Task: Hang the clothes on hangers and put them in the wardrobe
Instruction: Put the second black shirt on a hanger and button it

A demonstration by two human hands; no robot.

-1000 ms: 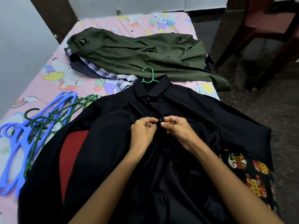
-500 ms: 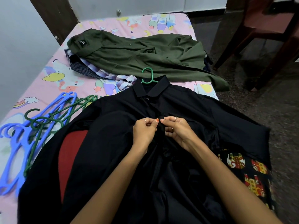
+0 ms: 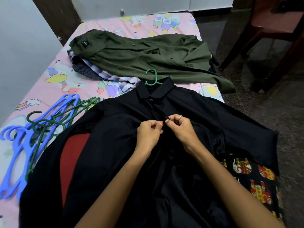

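Observation:
A black shirt (image 3: 107,137) lies spread across the near end of the bed, collar pointing away from me. A green hanger's hook (image 3: 152,77) sticks out past the collar; the rest of the hanger is hidden inside the shirt. My left hand (image 3: 148,133) and my right hand (image 3: 181,129) meet at the shirt's front placket below the collar, each pinching the black cloth with curled fingers. An olive green shirt (image 3: 148,53) lies farther back on top of a striped and a checked garment (image 3: 113,78).
A heap of blue and green hangers (image 3: 32,135) lies on the pink patterned bedsheet (image 3: 54,86) to my left. A red cloth (image 3: 72,155) shows under the black shirt. A dark printed cloth (image 3: 256,178) is at the right. A brown chair (image 3: 271,30) stands on the floor beyond the bed.
Both hands stay at the placket; the fingers have shifted slightly, working the cloth, and the hands sit a little apart now.

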